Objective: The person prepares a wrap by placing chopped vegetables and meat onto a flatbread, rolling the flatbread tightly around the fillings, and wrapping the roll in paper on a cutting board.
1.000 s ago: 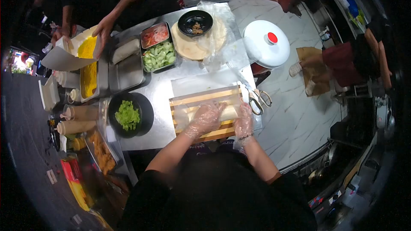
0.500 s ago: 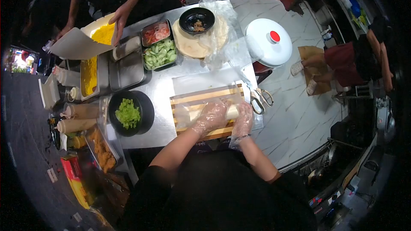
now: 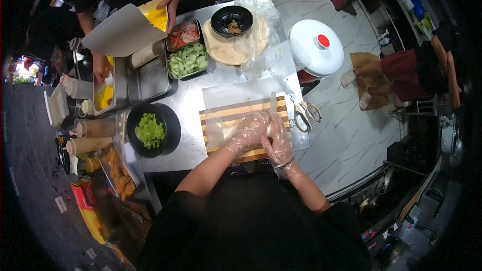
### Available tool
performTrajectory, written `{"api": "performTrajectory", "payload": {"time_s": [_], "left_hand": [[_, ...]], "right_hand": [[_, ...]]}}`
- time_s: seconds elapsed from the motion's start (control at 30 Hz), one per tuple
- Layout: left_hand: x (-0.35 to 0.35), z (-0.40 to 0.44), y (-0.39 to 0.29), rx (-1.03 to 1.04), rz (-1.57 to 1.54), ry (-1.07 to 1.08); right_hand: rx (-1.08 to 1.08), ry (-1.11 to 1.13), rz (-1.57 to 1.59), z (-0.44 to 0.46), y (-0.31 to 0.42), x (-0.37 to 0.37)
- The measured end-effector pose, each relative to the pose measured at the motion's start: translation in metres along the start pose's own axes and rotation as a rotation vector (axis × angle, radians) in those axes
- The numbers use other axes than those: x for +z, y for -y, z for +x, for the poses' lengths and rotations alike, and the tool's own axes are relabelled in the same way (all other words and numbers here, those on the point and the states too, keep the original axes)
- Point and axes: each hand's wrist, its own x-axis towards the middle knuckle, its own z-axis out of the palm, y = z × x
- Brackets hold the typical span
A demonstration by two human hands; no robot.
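Observation:
Both hands wear clear plastic gloves over the striped wooden board [image 3: 243, 110]. My left hand [image 3: 249, 131] is wrapped over a pale roll [image 3: 230, 131] in a translucent sheet [image 3: 214, 130]. Around the roll's right end, my right hand [image 3: 277, 141] has its fingers bent close against the left one. Most of the roll is hidden under the hands. A strip of the sheet stands up above the right hand. Scissors [image 3: 304, 116] lie just right of the board.
A black bowl of lettuce [image 3: 149, 131] stands left of the board. Behind are a tray of cucumber [image 3: 188, 61], flatbreads [image 3: 221, 50] under a black bowl [image 3: 231, 20], and a white lidded pot [image 3: 315, 47]. A co-worker's hand [image 3: 172, 2] holds a yellow-stained board [image 3: 118, 27].
My right hand has moved inward and folded over the roll's right end, which stuck out before. The co-worker's board has moved right, and another hand of theirs is now in the yellow tray.

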Motion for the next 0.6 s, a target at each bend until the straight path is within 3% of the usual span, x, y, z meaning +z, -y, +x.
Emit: {"api": "performTrajectory", "payload": {"time_s": [0.1, 0.23, 0.3, 0.43, 0.53, 0.6], "left_hand": [[0.018, 0.008, 0.009, 0.0, 0.073, -0.026], [0.004, 0.001, 0.001, 0.048, 0.125, -0.071], [0.0, 0.003, 0.003, 0.048, 0.169, -0.008], [-0.023, 0.002, -0.009, -0.077, 0.129, 0.2], [-0.016, -0.023, 0.0, -0.078, 0.057, 0.005], [-0.012, -0.067, -0.006, -0.232, -0.026, -0.485]], "right_hand": [[-0.13, 0.2, -0.112, 0.009, 0.003, -0.022], [-0.234, 0.245, -0.144, 0.015, -0.028, -0.009], [-0.397, 0.18, -0.209, 0.021, -0.033, -0.004], [-0.444, 0.17, -0.21, 0.027, -0.03, 0.003], [-0.394, 0.219, -0.348, 0.027, -0.045, 0.015], [-0.402, 0.303, -0.377, 0.025, -0.035, 0.008]]}}
